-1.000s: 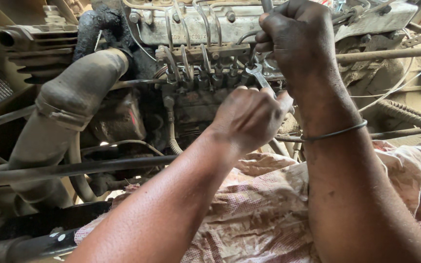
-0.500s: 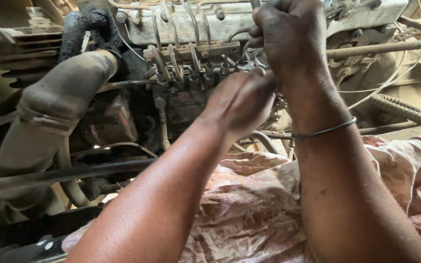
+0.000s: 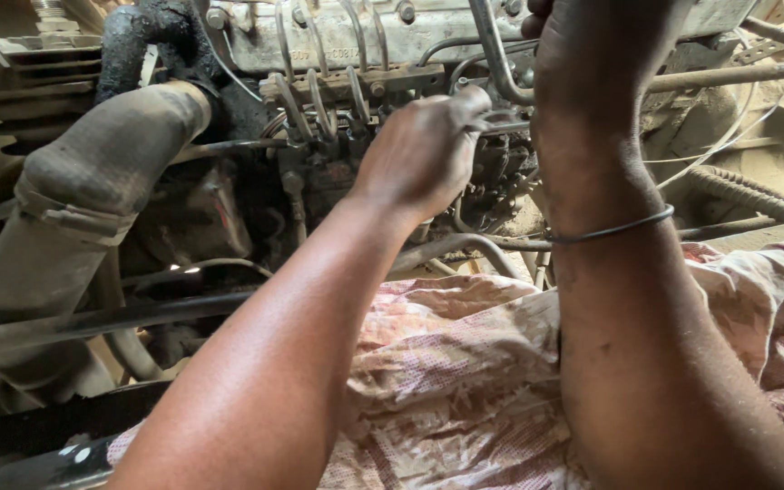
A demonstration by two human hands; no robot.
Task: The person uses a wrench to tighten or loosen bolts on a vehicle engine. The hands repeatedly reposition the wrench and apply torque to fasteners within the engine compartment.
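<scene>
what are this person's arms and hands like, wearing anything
Both forearms are bare, with no sleeves or gloves. The left hand and right hand are smeared with dark grease. A thin dark band circles the right wrist. No watch or rings show.

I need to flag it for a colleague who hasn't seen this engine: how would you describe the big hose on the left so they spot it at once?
Start at the pale metal engine block across the top. From its blackened left end, a fat, dusty grey hose slopes down to the left. Unlike the thin curved metal pipes beside the left hand, it is far thicker, soft-looking, and banded partway down.
</scene>
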